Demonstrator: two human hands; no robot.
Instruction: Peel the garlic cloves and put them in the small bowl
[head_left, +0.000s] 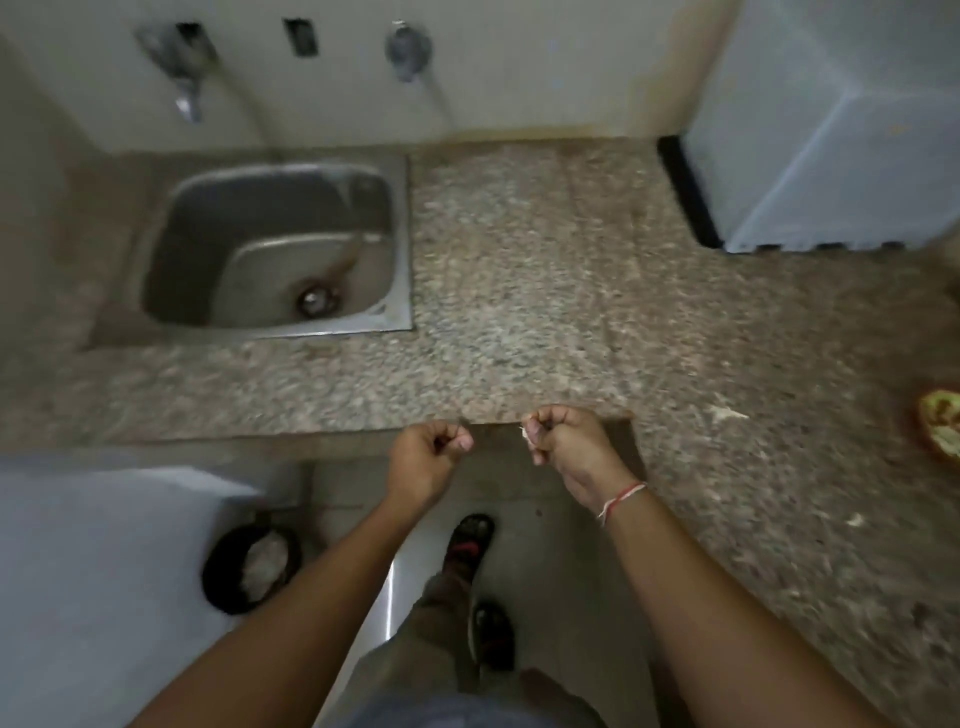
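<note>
My right hand (563, 436) is curled at the counter's inner corner and pinches a small pale garlic clove (527, 434), of which only a whitish tip shows. My left hand (431, 452) is curled a short way to its left, just off the counter edge; whether it holds anything I cannot tell. At the right edge of the frame a small bowl (939, 423) with a greenish inside rests on the counter, only partly in view. Bits of pale garlic skin (727, 413) lie on the counter between the bowl and my right hand.
A speckled granite counter (519, 291) wraps around me. A steel sink (270, 244) is set in its left part, below two wall taps. A white appliance (831, 135) stands at the back right. A black bin (252, 569) sits on the floor near my feet.
</note>
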